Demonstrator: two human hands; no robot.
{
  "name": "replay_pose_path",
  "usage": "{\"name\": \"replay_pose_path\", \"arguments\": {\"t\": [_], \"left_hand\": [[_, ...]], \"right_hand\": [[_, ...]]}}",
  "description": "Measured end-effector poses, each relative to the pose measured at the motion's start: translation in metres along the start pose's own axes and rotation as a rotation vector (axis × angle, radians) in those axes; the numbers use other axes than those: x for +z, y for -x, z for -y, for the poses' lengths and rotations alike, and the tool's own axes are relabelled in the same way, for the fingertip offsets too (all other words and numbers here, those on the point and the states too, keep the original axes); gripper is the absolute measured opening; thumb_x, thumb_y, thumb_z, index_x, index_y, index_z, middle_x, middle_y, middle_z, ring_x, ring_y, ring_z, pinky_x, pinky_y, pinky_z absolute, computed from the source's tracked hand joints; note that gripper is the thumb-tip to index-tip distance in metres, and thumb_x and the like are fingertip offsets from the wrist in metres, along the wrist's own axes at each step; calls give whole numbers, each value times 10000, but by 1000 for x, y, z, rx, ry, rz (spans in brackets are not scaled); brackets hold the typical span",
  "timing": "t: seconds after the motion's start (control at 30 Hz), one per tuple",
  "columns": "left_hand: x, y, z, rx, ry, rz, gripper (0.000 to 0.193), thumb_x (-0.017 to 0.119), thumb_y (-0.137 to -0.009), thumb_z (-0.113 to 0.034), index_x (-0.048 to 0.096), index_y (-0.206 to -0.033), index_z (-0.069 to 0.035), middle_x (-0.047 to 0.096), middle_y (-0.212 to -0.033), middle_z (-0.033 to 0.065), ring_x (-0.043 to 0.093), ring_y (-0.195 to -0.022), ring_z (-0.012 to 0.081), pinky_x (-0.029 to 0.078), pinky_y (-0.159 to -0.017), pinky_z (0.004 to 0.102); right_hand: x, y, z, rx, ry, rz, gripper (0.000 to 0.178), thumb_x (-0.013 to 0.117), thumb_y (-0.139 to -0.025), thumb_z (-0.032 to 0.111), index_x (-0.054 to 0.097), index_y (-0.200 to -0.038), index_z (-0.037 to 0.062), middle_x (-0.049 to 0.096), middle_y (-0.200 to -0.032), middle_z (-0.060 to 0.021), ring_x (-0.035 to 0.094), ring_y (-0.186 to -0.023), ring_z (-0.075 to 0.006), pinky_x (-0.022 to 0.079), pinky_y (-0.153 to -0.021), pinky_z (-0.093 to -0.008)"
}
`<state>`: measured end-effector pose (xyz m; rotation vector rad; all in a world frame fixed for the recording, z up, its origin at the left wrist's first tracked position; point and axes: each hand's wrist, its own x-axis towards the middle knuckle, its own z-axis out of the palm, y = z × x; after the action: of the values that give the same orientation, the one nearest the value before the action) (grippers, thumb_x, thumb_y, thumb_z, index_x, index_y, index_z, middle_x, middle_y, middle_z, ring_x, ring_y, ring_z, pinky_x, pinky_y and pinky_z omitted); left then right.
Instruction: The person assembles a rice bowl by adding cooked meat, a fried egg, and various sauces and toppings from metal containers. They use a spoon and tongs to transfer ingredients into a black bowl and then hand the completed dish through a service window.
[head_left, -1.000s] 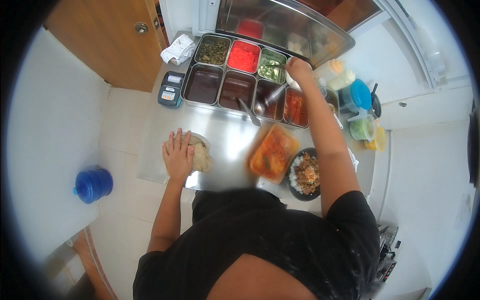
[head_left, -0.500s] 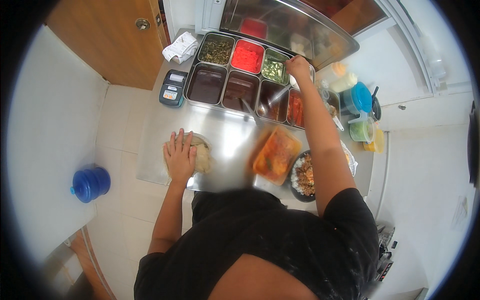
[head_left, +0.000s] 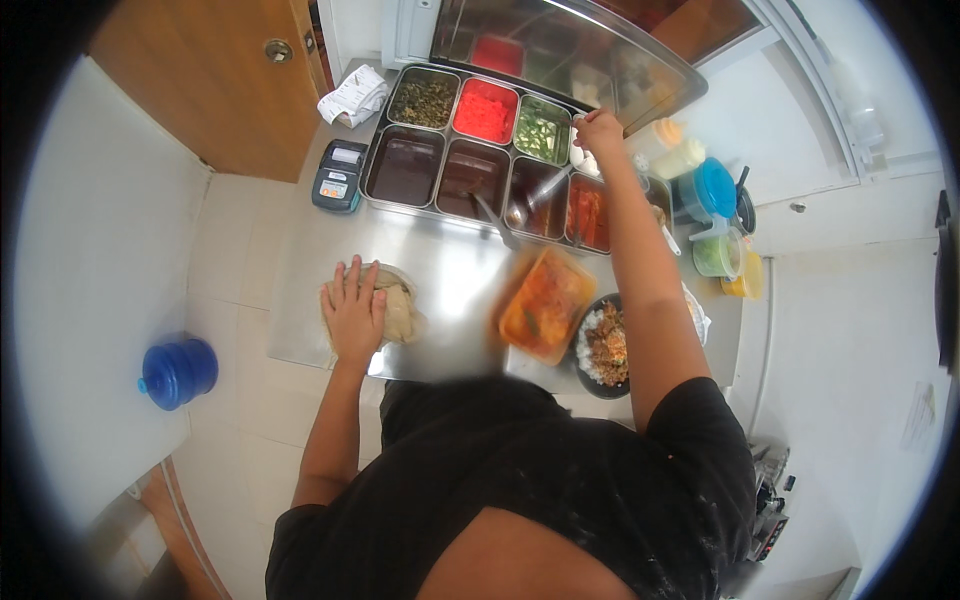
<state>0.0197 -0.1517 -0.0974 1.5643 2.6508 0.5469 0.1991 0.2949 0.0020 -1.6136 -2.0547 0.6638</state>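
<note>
My left hand (head_left: 355, 312) lies flat, fingers spread, on a crumpled beige cloth (head_left: 402, 312) near the counter's front left. Far to the right, my right hand (head_left: 599, 132) reaches over the back row of the food pans. Its fingers are bent together beside white, egg-like rounded things (head_left: 580, 158); whatever they may pinch is hidden. Just left of it is a pan of chopped greens (head_left: 541, 131). Under my right forearm, a black bowl of rice and minced topping (head_left: 603, 350) is partly covered. Beside the bowl sits a plastic tub of reddish-orange food (head_left: 547, 305).
Other steel pans hold bright red shreds (head_left: 486, 110), dark sauces (head_left: 405, 168) and red strips (head_left: 588, 212). A ladle (head_left: 540, 198) and a raised metal lid (head_left: 570, 55) stand there. A small printer (head_left: 342, 178) is left; lidded tubs (head_left: 712, 190) are right. A blue water jug (head_left: 178, 372) lies on the floor.
My right hand has shifted slightly to the right, so more of the white rounded things shows. My left hand stays on the cloth. The whole view has shifted a little.
</note>
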Motion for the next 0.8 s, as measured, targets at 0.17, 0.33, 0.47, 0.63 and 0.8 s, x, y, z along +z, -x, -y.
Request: {"name": "replay_pose_path", "arguments": {"t": [0.17,0.33,0.47,0.63,0.8], "left_hand": [[-1,0,-1,-11,-1,-1,447,381,-954,-390,478,-1354,-217,383,-1449,47,284,-1361,283,143,-1096,551],[-2,0,-1,-18,2,-1,441,392,-951,-382,483,-1350,-218,385,-1448,47,285,-1361,278,152,-1095,548],[0,0,-1,-17,0,-7,443,392,-950,-385,483,-1351,-220,383,-1451,45,289,-1359,278,159,-1092,546],[1,0,0,2,-13,-22,443,383,-954,-385,480,-1354,-221,382,-1452,44,296,-1353,285,168,-1086,545],[4,1,0,2,-13,-25,440,372,-959,-383,483,-1351,-216,384,-1450,45,297,-1352,290,165,-1085,543]], "right_hand": [[30,-15,-16,-14,72,-55,255,623,-764,181,565,-928,-6,672,-704,-162,678,-617,-286,530,-684,-349],[40,-24,-20,-107,148,-115,225,628,-803,158,517,-909,-8,659,-633,-119,655,-530,-167,509,-503,-276],[22,-13,-13,-33,10,-35,215,623,-809,147,522,-919,-7,660,-639,-118,655,-531,-163,508,-494,-273],[3,6,-3,-86,-84,-76,193,617,-821,120,518,-926,-8,657,-676,-109,660,-555,-163,508,-503,-269],[-10,26,-2,-195,-87,-96,182,617,-831,117,512,-921,-2,653,-706,-105,667,-591,-157,509,-519,-269]]}}
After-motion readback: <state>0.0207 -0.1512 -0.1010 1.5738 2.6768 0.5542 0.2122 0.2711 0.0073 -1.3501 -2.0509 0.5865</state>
